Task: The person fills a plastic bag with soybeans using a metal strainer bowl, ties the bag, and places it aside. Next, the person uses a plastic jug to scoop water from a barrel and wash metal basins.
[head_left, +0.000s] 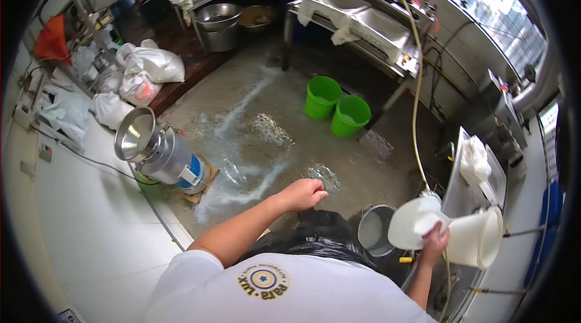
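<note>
My right hand (436, 242) is closed on the near edge of a white plastic scoop-like container (413, 225), tilted beside the sink. A pale hose (416, 90) hangs down to the container's far side; whether it touches cannot be seen. Just right of that hand, a large white bucket (475, 239) leans over the sink side. Left of the container, a metal bucket (376, 230) with cloudy liquid in it stands on the floor. My left hand (304, 194) is held out in front of my body, fingers curled into a fist, with nothing showing in it.
Two green buckets (323, 97) stand ahead, near a steel sink table (387, 32). A metal machine with a funnel (136, 133) stands at left, by white sacks (151, 62). The wet floor (242, 105) has whitish streaks and puddles. A steel sink (497, 171) lines the right.
</note>
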Motion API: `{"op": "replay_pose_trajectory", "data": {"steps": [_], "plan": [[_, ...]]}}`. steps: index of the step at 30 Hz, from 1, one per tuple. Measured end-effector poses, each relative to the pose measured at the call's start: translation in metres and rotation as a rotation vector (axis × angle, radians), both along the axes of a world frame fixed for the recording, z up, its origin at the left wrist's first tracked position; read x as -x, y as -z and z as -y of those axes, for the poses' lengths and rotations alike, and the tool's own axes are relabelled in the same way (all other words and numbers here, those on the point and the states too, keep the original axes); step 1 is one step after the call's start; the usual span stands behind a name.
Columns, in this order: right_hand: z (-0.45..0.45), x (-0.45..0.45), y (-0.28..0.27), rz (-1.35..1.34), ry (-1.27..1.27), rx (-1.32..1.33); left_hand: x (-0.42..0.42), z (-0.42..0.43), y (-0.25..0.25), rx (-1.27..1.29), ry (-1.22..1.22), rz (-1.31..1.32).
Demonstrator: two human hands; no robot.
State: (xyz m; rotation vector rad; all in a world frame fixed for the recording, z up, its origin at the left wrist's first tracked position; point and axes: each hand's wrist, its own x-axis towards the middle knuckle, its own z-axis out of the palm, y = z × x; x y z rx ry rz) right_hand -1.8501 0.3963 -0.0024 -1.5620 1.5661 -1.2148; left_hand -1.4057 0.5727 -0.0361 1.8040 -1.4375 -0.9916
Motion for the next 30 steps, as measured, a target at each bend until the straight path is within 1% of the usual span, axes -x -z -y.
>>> {"op": "replay_pose_trajectory", "data": {"steps": [1,3,4,5,7,8,9,10,11,12,13,15,17,19,20,22,23,25,26,27,29,30], "plan": [[0.015,-0.041,0.004,0.002,-0.132,-0.015,-0.019,-0.005,-0.001,-0.006,-0.028,0.002],[0.044,-0.123,0.006,-0.141,-0.292,-0.034,-0.066,-0.015,0.000,-0.016,-0.129,0.069],[0.063,-0.159,0.022,-0.024,-0.389,-0.077,-0.093,-0.022,0.002,-0.036,-0.186,0.113],[0.079,-0.195,0.034,-0.034,-0.446,-0.084,-0.122,-0.030,0.016,-0.039,-0.225,0.115],[0.113,-0.264,0.058,-0.082,-0.558,-0.083,-0.172,-0.046,0.063,0.036,-0.529,0.306],[0.126,-0.299,0.062,-0.124,-0.609,-0.049,-0.192,-0.053,0.075,0.019,-0.582,0.298],[0.140,-0.332,0.069,-0.186,-0.657,-0.023,-0.213,-0.060,0.081,-0.072,-0.697,0.272],[0.153,-0.364,0.073,-0.273,-0.710,-0.006,-0.232,-0.063,0.078,-0.160,-0.805,0.245],[0.166,-0.396,0.074,-0.359,-0.759,0.017,-0.248,-0.065,0.073,-0.171,-0.840,0.239],[0.179,-0.426,0.072,-0.460,-0.832,0.071,-0.259,-0.066,0.065,-0.255,-0.864,0.128],[0.180,-0.463,0.049,-0.488,-0.931,0.099,-0.270,-0.065,0.061,-0.332,-0.882,0.014],[0.203,-0.528,0.051,-0.542,-1.083,0.268,-0.295,-0.062,0.058,-0.329,-0.904,-0.007],[0.208,-0.593,0.039,-0.564,-1.183,0.288,-0.316,-0.060,0.062,-0.322,-0.912,-0.029],[0.201,-0.654,0.018,-0.749,-1.250,0.202,-0.342,-0.052,0.071,-0.257,-0.984,-0.016],[0.201,-0.682,0.020,-0.746,-1.327,0.273,-0.357,-0.047,0.074,-0.247,-0.983,-0.020],[0.197,-0.733,0.024,-0.757,-1.448,0.380,-0.380,-0.036,0.083,-0.118,-1.065,-0.004],[0.191,-0.762,0.022,-0.768,-1.497,0.422,-0.396,-0.029,0.089,-0.105,-1.051,-0.007],[0.171,-0.820,0.004,-0.785,-1.626,0.391,-0.435,-0.019,0.101,-0.037,-1.119,-0.014],[0.164,-0.849,0.007,-0.726,-1.704,0.435,-0.459,-0.012,0.102,-0.026,-1.108,-0.015],[0.156,-0.879,0.013,-0.675,-1.786,0.497,-0.483,-0.005,0.101,-0.037,-1.200,-0.184],[0.129,-0.937,0.005,-0.692,-1.907,0.498,-0.529,0.004,0.100,-0.069,-1.367,-0.538],[0.116,-0.965,0.008,-0.691,-1.956,0.506,-0.555,0.008,0.112,-0.019,-1.429,-0.588]]}}
